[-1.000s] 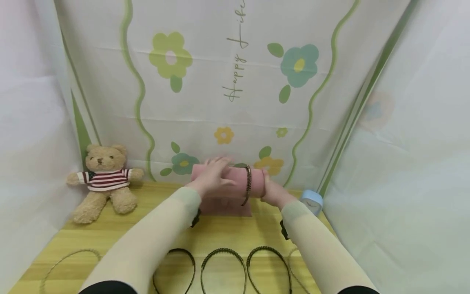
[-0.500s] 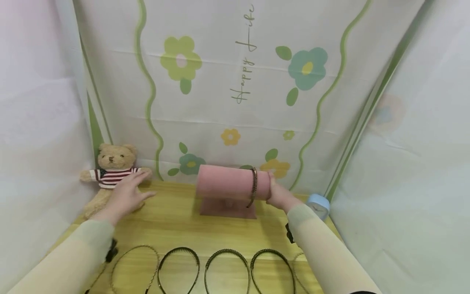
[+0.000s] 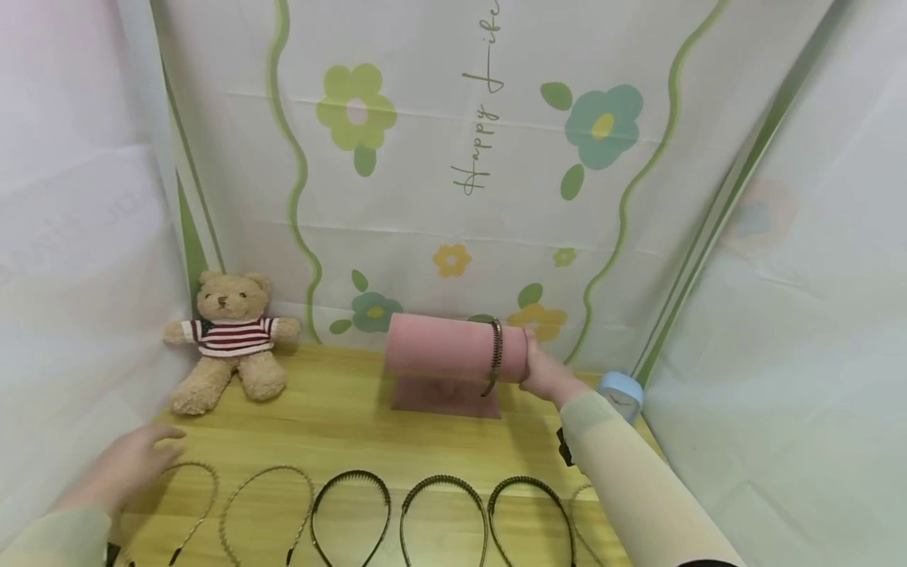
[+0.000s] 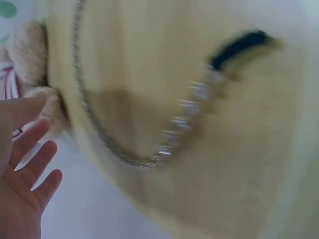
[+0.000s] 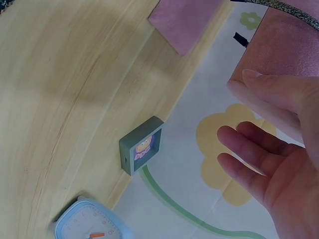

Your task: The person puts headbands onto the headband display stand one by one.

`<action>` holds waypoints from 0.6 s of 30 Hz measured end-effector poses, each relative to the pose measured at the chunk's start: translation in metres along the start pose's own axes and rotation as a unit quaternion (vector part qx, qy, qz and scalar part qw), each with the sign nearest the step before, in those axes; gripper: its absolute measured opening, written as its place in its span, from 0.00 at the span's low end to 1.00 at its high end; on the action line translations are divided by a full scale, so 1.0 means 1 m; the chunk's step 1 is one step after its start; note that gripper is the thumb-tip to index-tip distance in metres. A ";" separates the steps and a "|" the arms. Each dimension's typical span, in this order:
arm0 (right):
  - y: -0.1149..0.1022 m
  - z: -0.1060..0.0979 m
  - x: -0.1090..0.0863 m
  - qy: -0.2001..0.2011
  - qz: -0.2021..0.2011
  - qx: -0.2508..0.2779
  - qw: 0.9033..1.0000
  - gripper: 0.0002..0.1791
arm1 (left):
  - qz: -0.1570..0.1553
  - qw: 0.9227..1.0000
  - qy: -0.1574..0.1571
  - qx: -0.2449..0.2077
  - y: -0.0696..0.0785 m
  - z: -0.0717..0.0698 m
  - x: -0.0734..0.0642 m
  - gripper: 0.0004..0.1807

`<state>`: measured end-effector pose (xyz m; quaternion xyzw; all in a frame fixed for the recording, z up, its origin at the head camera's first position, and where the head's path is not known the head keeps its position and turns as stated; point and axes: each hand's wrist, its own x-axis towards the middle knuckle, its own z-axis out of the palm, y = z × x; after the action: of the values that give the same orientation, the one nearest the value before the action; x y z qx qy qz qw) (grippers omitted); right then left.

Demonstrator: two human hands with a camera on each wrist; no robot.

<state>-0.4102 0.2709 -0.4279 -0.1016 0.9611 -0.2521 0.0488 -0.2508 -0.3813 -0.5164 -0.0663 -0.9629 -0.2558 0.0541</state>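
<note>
A pink padded roll stand (image 3: 446, 346) stands at the back of the table, with a dark ridged headband (image 3: 497, 354) looped round its right part. My right hand (image 3: 549, 376) holds the roll's right end. In the right wrist view its thumb (image 5: 269, 89) lies along the end's rim, several fingers extend beside it, and part of the grip is hidden. At the left, my left hand (image 3: 131, 465) reaches over the leftmost thin, beaded-looking headband (image 3: 215, 492), fingers spread and holding nothing. The left wrist view shows that headband's dark tip (image 4: 241, 47), blurred.
More headbands lie in a row along the front, including a dark toothed one (image 3: 388, 504) and a coiled one (image 3: 442, 479). A teddy bear (image 3: 234, 339) sits back left. A blue clock (image 3: 620, 396) and a small grey-green frame (image 5: 142, 144) stand at the right.
My left hand has left the pink roll and swung left and toward the front, past the teddy bear to the leftmost headband. My right hand stays at the roll's right end.
</note>
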 end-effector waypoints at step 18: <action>-0.008 -0.003 -0.006 0.005 -0.006 -0.005 1.000 0.69 | -0.009 0.998 -0.032 0.046 -0.029 0.017 -0.009 0.05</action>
<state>-0.4032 0.2672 -0.4214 -0.1062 0.9619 -0.2484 0.0415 -0.2473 -0.3990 -0.5466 -0.0632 -0.9756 -0.2092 0.0235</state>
